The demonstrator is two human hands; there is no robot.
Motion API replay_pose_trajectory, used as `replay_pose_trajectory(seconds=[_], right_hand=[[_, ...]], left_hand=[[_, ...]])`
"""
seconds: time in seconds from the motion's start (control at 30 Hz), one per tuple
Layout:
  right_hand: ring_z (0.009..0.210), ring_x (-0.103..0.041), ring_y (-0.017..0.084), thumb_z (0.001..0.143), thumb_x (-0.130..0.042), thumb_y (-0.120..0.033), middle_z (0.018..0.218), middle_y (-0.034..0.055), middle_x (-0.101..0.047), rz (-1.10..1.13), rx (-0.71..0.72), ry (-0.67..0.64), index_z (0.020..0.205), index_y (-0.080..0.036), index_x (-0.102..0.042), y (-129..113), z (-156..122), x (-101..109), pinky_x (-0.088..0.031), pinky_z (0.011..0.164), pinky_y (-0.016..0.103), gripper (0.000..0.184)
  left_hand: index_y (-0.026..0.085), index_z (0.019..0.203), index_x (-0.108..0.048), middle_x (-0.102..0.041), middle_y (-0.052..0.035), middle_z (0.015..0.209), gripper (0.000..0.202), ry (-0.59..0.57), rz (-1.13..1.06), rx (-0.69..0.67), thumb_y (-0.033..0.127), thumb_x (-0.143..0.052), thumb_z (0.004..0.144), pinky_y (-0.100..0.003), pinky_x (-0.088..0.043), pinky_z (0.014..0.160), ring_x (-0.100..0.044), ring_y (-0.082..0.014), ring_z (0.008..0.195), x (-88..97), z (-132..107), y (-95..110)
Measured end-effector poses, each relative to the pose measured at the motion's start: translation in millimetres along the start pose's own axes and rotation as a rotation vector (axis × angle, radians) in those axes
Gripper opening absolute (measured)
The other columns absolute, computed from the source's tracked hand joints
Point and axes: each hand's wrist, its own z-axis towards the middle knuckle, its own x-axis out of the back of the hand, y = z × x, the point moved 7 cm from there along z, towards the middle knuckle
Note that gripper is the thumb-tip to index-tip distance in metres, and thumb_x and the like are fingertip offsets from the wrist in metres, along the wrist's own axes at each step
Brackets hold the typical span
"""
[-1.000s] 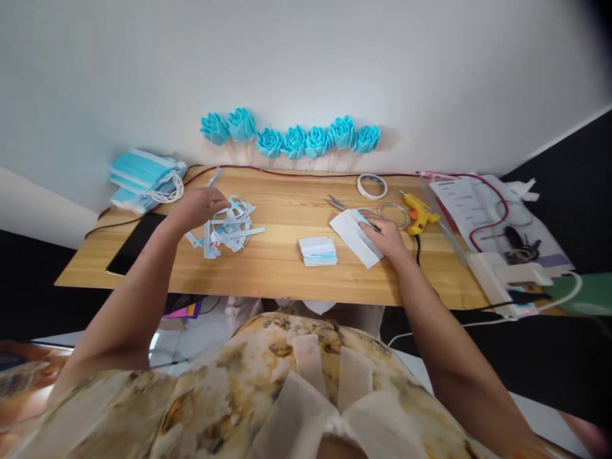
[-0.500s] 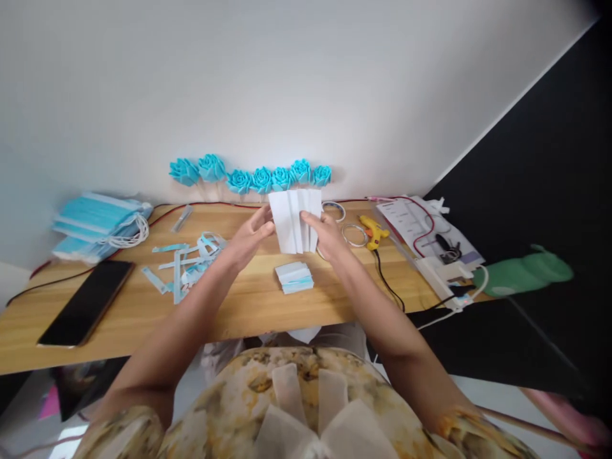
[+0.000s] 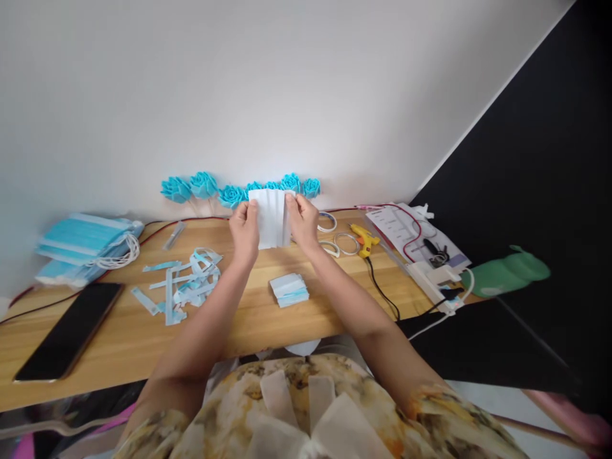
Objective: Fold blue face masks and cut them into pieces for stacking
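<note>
A white pleated mask sheet is stretched upright above the table between my two hands. My left hand pinches its left edge, thumb in front. On the opposite edge, my right hand grips with thumb and fingers closed. Below them on the table lies a small stack of cut white and blue mask pieces. Behind the sheet, several blue folded flowers on sticks stand in a row along the wall; the sheet hides parts of some.
Cut mask strips lie in a loose pile at left. Farther left are whole blue face masks and a black phone. To the right sit a yellow glue gun, tape rolls, a power strip and a green bottle.
My left hand has gone from open fingers beside the sheet to pinching its left edge. My right hand has moved to the right edge, and the sheet is spread between them. The view has shifted slightly.
</note>
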Motion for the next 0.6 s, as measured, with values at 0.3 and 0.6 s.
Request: replay_pose_trajectory(seconds=[0.3, 0.6], right_hand=[[0.06, -0.029, 0.012, 0.096, -0.038, -0.071, 0.06, -0.0055, -0.029, -0.108, 0.109, 0.167, 0.065, -0.024, -0.03, -15, 16, 15, -0.029, 0.063, 0.029, 0.057], [0.064, -0.039, 0.012, 0.092, -0.043, -0.075, 0.063, -0.0036, -0.033, 0.031, -0.007, 0.036, 0.064, -0.024, -0.035, -4, 21, 11, -0.037, 0.063, 0.027, 0.059]], left_hand=[[0.02, 0.068, -0.049, -0.038, 0.0035, 0.067, 0.038, 0.117, 0.154, -0.25, 0.043, -0.059, 0.096, -0.025, -0.033, 0.064, -0.036, -0.0127, 0.068, 7.4, 18, 32], [0.02, 0.069, -0.05, -0.037, 0.004, 0.066, 0.042, 0.099, 0.037, -0.202, 0.053, -0.064, 0.093, -0.025, -0.033, 0.061, -0.035, -0.0111, 0.063, 6.8, 25, 32]])
